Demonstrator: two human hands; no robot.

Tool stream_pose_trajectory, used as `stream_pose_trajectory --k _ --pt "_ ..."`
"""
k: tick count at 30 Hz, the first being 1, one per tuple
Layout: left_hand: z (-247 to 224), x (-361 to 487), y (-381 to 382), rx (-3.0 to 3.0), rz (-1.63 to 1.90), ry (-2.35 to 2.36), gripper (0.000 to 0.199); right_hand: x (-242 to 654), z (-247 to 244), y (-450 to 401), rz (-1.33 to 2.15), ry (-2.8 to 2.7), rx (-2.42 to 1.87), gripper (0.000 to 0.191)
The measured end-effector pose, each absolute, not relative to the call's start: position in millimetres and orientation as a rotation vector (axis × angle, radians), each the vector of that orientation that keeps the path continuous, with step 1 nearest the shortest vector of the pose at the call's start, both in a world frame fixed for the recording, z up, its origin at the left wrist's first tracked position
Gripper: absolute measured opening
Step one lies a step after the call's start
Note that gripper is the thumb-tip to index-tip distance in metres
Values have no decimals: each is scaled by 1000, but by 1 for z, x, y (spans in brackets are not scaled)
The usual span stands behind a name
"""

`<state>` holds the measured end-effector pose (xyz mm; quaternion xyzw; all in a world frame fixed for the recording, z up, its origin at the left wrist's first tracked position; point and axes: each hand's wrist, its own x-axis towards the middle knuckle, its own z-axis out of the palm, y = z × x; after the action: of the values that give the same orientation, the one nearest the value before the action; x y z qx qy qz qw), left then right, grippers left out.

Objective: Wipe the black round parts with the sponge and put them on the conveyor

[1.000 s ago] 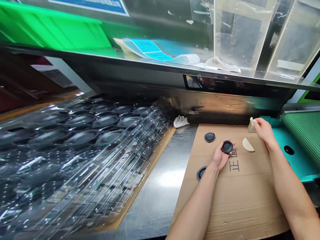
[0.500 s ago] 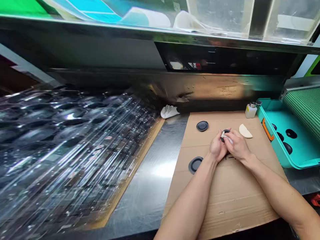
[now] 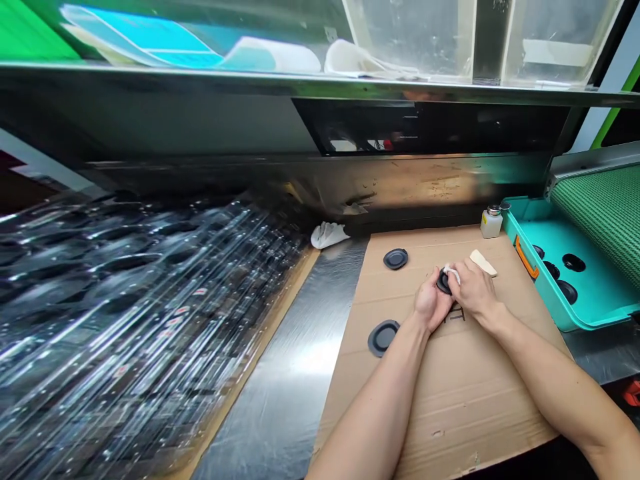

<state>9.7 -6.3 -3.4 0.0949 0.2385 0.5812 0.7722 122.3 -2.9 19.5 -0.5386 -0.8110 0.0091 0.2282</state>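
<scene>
My left hand is closed around the edge of a round black part, held above the cardboard. Pressed against that part is a small white cloth, pinched in the fingers of my right hand. A round dark part lies on the cardboard beyond my left hand, and a larger dark round part rests beside my left forearm. Just behind my right hand is a cream-coloured pad, partly covered by the hand.
Cardboard covers the metal bench. A white pump bottle stands at its back edge. A teal bin holding several black parts is on the right, under a green conveyor belt. Clear plastic trays fill the left; a crumpled white glove lies behind.
The black part has turned in my left hand, and my right hand with the white cloth has shifted across it. The camera view has moved slightly.
</scene>
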Motion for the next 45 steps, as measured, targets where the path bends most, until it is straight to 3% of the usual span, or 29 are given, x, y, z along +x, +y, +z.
stream_pose_trajectory --k 15,25,45 --pt "-7 14 -4 273 1312 592 33 129 17 5 33 -2165 -1617 21" --pt "2 12 -10 216 1308 577 37 106 12 -15 316 -2190 -1306 10" --pt "-3 15 -11 311 1324 564 32 116 12 -5 139 -2138 -1376 14"
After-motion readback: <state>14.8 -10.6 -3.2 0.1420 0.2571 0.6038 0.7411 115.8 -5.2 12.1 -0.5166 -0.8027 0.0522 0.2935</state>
